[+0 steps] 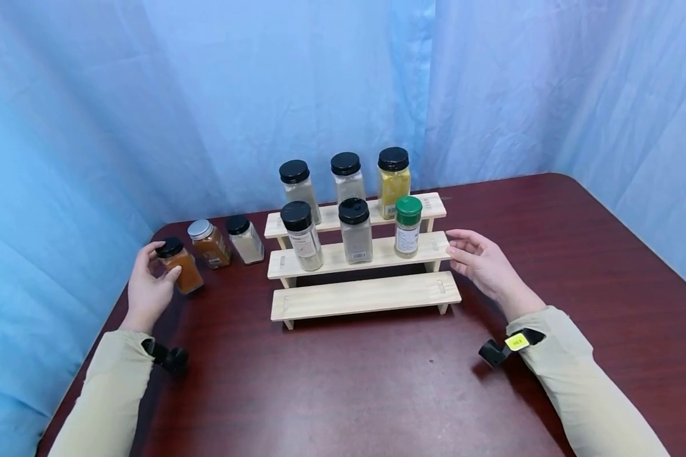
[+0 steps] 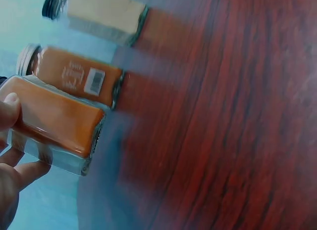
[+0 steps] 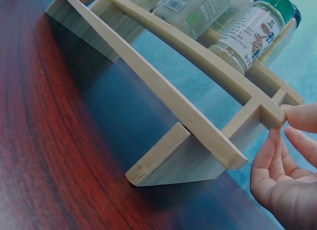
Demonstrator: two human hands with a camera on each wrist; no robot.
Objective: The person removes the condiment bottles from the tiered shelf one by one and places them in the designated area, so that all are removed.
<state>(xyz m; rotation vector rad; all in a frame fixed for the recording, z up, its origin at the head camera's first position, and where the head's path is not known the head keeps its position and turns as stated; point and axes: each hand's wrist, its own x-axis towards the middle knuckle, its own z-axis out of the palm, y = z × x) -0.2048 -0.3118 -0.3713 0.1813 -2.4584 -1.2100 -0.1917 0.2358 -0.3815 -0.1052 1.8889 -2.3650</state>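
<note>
At the table's left side my left hand grips a spice jar of orange-brown powder with a black lid, thumb on one side and fingers on the other. In the left wrist view this jar overlaps a second orange-brown jar with a silver lid. My right hand is at the right end of a three-tier wooden rack. The right wrist view shows its thumb and fingertips pinching the end of the middle shelf.
A black-lidded jar of pale powder stands left of the rack. Three black-lidded jars, one with yellow contents, occupy the top tier. The middle tier bears two black-lidded jars and a green-capped one. Blue curtains surround the dark red table.
</note>
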